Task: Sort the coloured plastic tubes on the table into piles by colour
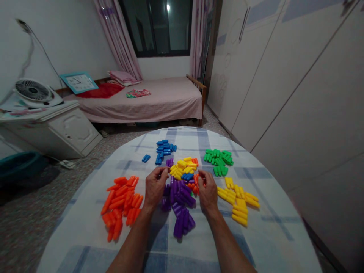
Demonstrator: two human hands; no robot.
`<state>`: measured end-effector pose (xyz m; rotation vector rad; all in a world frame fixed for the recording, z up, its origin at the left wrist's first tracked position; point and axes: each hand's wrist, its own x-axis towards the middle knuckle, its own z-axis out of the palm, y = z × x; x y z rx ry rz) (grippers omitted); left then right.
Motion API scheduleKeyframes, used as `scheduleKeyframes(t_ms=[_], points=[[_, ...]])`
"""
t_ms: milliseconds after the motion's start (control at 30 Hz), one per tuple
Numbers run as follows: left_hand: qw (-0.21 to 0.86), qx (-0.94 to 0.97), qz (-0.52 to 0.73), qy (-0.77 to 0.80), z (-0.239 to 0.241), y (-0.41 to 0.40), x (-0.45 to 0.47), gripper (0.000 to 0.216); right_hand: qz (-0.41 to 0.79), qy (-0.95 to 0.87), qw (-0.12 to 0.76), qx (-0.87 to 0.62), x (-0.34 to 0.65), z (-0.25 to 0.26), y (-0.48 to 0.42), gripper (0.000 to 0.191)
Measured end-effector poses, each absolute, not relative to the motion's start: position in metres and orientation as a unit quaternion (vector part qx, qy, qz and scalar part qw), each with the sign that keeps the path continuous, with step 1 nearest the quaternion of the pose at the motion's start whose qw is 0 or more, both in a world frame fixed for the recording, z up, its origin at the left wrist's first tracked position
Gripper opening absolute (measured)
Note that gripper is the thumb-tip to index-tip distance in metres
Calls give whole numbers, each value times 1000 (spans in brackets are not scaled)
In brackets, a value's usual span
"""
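In the head view, a mixed pile of plastic building blocks, shaped like joined rounded tubes, lies between my hands. Yellow blocks [182, 168] sit at its far side, with a few blue blocks [187, 176] and orange-red blocks [196, 178] among them. Purple blocks [182, 195] spread towards me. My left hand [155, 185] is at the pile's left edge, thumb and fingers curled together; whatever they pinch is hidden. On the opposite side, my right hand [207, 189] has its fingers bent in against the orange-red blocks. What lies between those fingertips cannot be made out.
Sorted heaps lie around on the checked tablecloth [119, 258]: orange blocks [122, 201] left, blue blocks [165, 148] far, green blocks [217, 157] far right, yellow blocks [240, 204] right. Beyond the round table are a bed [170, 94], a cabinet [71, 129] and a wardrobe [284, 94].
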<state>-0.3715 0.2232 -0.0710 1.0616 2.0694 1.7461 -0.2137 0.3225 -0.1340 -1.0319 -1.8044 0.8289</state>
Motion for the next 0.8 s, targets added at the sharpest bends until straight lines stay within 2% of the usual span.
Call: scheduleKeyframes(t_ms=[167,400,500,800], points=[[123,430,539,714,-39,221,-374,25,330,-725,435,-420,-215,-134,323,29],[134,612,267,732,-61,261,-345,30,344,-720,441,-411,-215,-137,325,29],[119,634,174,744,-67,273,-336,32,344,-723,438,-408,-215,-138,325,29],[76,598,121,789,-80,285,-340,27,347,-722,434,-412,-215,-135,324,29]])
